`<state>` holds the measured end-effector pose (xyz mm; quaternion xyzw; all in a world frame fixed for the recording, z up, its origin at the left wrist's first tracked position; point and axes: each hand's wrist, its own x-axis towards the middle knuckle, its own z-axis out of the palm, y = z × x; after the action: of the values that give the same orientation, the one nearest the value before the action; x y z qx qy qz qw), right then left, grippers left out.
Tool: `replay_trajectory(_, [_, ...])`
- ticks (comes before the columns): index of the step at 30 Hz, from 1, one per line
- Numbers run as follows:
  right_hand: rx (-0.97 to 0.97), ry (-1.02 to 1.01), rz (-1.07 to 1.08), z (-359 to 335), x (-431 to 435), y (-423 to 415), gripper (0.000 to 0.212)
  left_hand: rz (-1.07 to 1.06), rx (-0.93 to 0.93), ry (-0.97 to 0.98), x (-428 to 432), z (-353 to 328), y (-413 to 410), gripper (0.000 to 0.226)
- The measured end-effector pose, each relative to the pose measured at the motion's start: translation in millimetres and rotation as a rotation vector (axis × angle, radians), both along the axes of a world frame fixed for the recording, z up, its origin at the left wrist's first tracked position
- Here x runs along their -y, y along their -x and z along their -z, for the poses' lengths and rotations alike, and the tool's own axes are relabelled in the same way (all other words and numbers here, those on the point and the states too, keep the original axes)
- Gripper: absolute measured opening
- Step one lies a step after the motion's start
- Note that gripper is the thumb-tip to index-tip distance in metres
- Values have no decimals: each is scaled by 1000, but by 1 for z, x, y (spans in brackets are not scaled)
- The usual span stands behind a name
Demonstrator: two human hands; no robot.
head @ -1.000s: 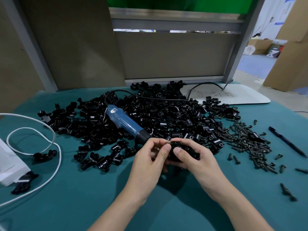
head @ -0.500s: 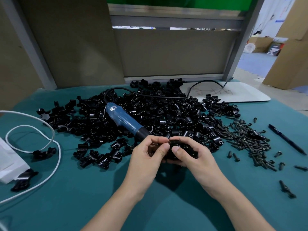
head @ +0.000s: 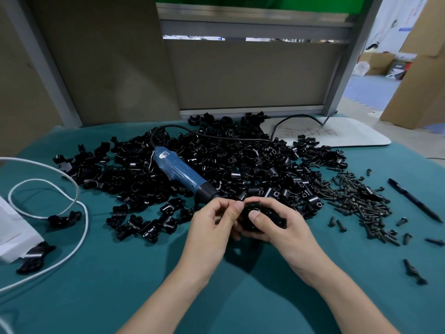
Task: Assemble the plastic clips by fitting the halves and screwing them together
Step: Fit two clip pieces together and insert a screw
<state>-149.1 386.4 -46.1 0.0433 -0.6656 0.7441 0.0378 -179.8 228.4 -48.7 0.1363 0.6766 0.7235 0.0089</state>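
A black plastic clip (head: 269, 216) is held just above the green table, in front of a big heap of black clip halves (head: 236, 165). My right hand (head: 281, 227) curls round the clip, thumb on top. My left hand (head: 212, 222) pinches at the clip's left end with thumb and forefinger; whether a screw is between them is hidden. A blue electric screwdriver (head: 183, 177) lies on the heap, its tip pointing at my hands. Loose black screws (head: 358, 201) are piled to the right.
A black pen (head: 414, 200) lies at the far right, with stray screws around it. White cable (head: 60, 208) loops at the left beside a white box (head: 12, 232) and two finished clips (head: 63, 219). A white board (head: 337, 133) sits at the back right.
Both hands stay together on the clip; the left fingers have shifted slightly at its end. The view has tilted a little.
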Motion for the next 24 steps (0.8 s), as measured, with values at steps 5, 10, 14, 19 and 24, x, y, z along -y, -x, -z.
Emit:
replay_trajectory(5, [33, 52, -18, 2, 0, 1, 23, -57, -32, -13, -2, 3, -2, 9])
replay_trajectory(10, [69, 83, -35, 3, -2, 3, 23, -59, -58, 14, -1, 4, -3, 17])
replay_trajectory(14, [74, 97, -19, 4, -2, 4, 22, -46, -62, 26, -1, 3, -2, 23])
replay_trajectory(19, [56, 95, -9, 4, -2, 5, 25, -28, -20, -6, -2, 2, -2, 6])
replay_trajectory(24, [43, 41, 8, 4, -2, 4, 20, -14, 14, 21, -3, 3, -2, 28])
